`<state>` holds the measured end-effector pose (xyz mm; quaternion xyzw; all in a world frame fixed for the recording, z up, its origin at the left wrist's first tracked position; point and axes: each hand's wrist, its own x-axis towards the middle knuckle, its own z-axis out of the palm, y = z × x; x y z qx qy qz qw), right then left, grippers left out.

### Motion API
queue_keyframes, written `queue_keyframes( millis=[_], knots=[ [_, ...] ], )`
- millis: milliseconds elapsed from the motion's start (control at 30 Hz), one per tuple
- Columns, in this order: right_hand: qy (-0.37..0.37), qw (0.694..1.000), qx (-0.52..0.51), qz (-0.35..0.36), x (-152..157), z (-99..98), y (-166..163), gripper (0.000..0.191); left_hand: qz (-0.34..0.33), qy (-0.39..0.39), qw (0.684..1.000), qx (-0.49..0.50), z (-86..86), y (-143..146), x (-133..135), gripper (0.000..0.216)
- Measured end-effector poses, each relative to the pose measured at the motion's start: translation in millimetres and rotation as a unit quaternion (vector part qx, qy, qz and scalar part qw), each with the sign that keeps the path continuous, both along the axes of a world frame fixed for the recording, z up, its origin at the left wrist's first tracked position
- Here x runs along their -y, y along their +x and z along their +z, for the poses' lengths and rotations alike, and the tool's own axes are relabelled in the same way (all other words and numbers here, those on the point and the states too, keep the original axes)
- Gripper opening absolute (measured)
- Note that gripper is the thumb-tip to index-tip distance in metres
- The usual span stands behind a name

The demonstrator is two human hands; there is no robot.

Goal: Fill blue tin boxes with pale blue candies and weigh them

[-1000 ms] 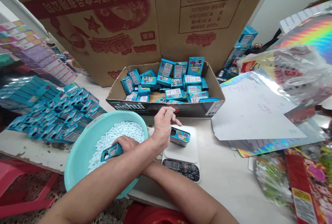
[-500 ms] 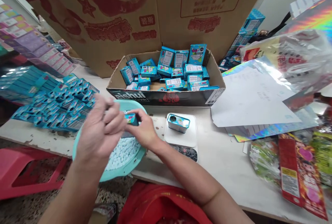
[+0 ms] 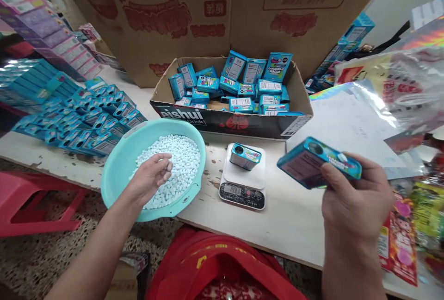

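My right hand (image 3: pixel 357 198) grips a blue candy box (image 3: pixel 305 163), tilted, above the right part of the table. Its top has a round hole, and a small white piece lies on that top near my fingers. My left hand (image 3: pixel 154 175) is over the turquoise basin (image 3: pixel 114 170), its fingers curled together; whatever is in them is hidden. White candies (image 3: pixel 180 152) cover much of the basin's bottom. Between the hands, another blue candy box (image 3: pixel 245 156) with an uncovered hole stands on a white kitchen scale (image 3: pixel 243 179) with a lit display.
Behind the scale, an open carton (image 3: pixel 222 121) holds many blue boxes, with a large cardboard box (image 3: pixel 243 13) at its back. Rows of blue boxes (image 3: pixel 86 119) stand left of the basin. Papers (image 3: pixel 340 105) and plastic packets lie right. A red stool (image 3: pixel 34 203) is at left.
My right hand has moved from the basin to the right, carrying the blue candy box past the scale. My left hand has lowered over the candies. The view has shifted slightly.
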<state>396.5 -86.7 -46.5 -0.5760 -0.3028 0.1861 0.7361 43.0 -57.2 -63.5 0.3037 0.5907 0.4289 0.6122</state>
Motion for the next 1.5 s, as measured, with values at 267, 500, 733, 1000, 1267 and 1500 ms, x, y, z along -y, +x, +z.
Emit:
queue_keyframes(
  millis=[267,500,733,1000,1267,1500],
  knots=[
    [-0.176,0.983,-0.047,-0.026,49.1,-52.1,22.5,0.057,-0.265,0.087,0.931,-0.237,25.9,36.4,-40.3,0.014],
    [-0.193,0.979,-0.062,-0.019,49.1,-59.6,25.0,0.059,-0.471,0.244,0.729,-0.432,42.9,117.0,-74.1,0.019],
    [-0.17,0.983,-0.059,-0.022,57.1,-65.0,33.1,0.052,-0.508,0.306,0.631,-0.5,32.5,148.2,-83.4,0.024],
    [-0.177,0.981,-0.066,-0.037,59.9,-68.5,38.6,0.054,-0.396,0.323,0.749,-0.422,46.0,127.9,-81.7,0.014],
    [-0.168,0.982,-0.067,-0.057,58.8,-74.6,38.9,0.055,-0.278,0.098,0.73,-0.617,-26.3,16.8,-60.6,0.025],
    [-0.161,0.984,-0.068,-0.032,50.0,-80.9,28.7,0.054,-0.306,0.081,0.808,-0.497,-40.4,2.1,-12.9,0.023]
  ],
)
